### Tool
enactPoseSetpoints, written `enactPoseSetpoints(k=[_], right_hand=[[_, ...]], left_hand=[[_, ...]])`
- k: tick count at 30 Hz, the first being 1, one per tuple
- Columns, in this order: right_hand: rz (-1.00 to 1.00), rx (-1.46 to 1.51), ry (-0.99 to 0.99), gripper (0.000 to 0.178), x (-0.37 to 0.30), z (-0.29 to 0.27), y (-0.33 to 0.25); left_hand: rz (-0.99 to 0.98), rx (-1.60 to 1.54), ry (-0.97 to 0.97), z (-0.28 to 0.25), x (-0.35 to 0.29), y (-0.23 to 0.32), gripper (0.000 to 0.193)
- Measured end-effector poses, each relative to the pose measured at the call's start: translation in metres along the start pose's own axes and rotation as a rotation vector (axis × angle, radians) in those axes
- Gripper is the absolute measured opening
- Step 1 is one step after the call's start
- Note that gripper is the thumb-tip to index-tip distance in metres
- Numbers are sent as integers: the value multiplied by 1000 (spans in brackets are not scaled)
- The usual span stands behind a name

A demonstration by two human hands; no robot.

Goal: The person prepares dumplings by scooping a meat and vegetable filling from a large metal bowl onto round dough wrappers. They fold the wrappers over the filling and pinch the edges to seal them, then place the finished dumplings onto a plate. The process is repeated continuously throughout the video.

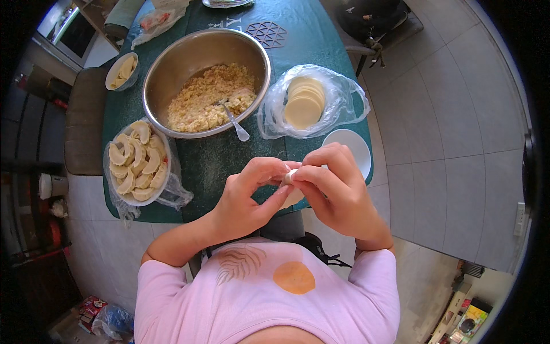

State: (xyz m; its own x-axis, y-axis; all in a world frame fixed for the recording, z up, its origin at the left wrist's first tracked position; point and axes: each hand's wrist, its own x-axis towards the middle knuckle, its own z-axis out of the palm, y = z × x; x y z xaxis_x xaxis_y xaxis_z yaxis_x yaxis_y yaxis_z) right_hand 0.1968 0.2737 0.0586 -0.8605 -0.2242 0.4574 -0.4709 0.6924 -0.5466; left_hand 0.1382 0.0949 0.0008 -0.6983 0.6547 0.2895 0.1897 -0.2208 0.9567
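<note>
Over the table's near edge, both hands pinch one dumpling point(293, 194) of pale dough. My left hand point(252, 186) grips its left side between thumb and fingers. My right hand point(338, 186) presses the upper edge with thumb and fingertips; much of the dough is hidden behind the fingers. Beyond the hands stands a large steel bowl point(150, 94) of crumbly yellowish filling point(209, 97), with a spoon point(236, 123) stuck in it. Round dumpling wrappers point(305, 106) lie stacked in a clear plastic bag point(344, 100). A white bowl point(352, 148) sits partly behind my right hand.
Folded dumplings point(137, 157) fill a plate on a plastic bag point(176, 196) at the left. Behind it, a small bowl point(130, 80) holds more pale pieces. A dark lattice trivet point(267, 34) lies on the green table point(212, 166). Chairs flank the table, one under a black bag point(366, 17).
</note>
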Motion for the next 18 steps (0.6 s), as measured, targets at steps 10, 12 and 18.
enactPoseSetpoints(k=[10, 12, 18], right_hand=[[301, 329, 79, 22, 2, 20, -12], [395, 401, 44, 19, 5, 31, -20], [420, 533, -22, 17, 16, 68, -35]], left_hand=[[-344, -997, 66, -28, -16, -5, 23], [-376, -1136, 142, -36, -23, -5, 19], [-365, -1247, 288, -72, -54, -9, 16]])
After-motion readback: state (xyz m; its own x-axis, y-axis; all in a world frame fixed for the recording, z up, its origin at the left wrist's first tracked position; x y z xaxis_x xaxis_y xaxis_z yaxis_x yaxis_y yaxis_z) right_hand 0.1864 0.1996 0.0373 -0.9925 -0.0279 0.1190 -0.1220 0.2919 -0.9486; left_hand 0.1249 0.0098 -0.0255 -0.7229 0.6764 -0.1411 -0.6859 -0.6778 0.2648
